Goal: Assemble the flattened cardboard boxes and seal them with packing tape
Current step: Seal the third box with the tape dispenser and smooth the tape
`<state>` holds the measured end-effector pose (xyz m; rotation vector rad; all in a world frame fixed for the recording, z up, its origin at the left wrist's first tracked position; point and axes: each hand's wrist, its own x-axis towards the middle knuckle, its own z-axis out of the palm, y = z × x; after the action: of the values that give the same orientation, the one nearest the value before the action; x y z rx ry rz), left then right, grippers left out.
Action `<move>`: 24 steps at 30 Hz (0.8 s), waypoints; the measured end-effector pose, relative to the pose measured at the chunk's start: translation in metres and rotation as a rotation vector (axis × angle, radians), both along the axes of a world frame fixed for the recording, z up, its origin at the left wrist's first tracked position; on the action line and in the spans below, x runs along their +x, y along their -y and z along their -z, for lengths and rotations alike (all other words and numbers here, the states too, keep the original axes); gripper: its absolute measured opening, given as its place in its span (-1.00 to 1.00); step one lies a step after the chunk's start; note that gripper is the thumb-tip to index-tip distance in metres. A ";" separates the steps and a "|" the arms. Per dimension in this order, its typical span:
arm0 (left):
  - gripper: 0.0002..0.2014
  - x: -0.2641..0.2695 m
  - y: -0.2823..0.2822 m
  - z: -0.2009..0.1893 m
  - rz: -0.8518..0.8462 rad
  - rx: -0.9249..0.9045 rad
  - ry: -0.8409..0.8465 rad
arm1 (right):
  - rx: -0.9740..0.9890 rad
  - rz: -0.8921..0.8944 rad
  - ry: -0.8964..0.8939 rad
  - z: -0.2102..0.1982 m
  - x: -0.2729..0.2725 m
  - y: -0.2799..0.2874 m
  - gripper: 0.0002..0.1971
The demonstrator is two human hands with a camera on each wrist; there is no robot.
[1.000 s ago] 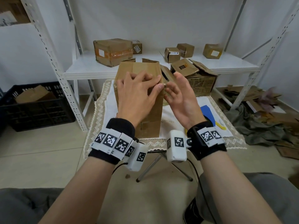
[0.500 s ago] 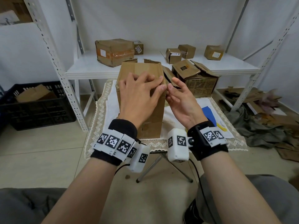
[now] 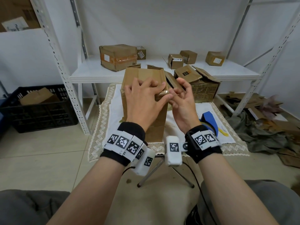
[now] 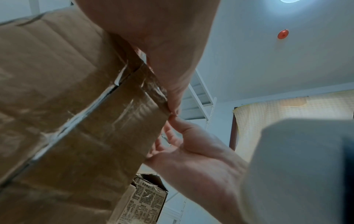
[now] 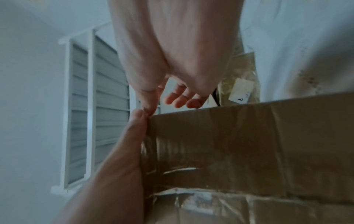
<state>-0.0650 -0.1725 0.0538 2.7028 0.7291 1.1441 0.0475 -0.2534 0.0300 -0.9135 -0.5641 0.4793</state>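
Left hand (image 3: 144, 101) spread flat on box (image 3: 142, 75); right hand (image 3: 181, 101) pinches tape (image 3: 164, 93) at 3 o'clock edge. Risk: tape wrinkles, lifts.

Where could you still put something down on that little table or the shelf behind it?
On the white cloth, the strip left of the tall box is bare. On the shelf, the left end beside the taped box is free. Right of the tall box is crowded: tape dispenser, printed box.
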 end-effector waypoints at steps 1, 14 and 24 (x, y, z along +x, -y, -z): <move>-0.54 0.000 0.000 0.000 -0.005 0.000 -0.004 | 0.000 0.020 0.036 -0.004 0.000 0.002 -0.50; -0.65 0.001 0.003 0.001 0.001 0.001 0.035 | -0.256 0.277 0.489 -0.030 -0.009 0.017 -0.58; -0.59 -0.014 -0.006 0.005 0.114 -0.010 0.017 | -0.487 0.577 0.871 -0.036 -0.027 0.012 -0.64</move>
<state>-0.0790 -0.1662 0.0488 2.6841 0.5678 1.1328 0.0204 -0.2651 0.0663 -1.7005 -0.9371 -0.3633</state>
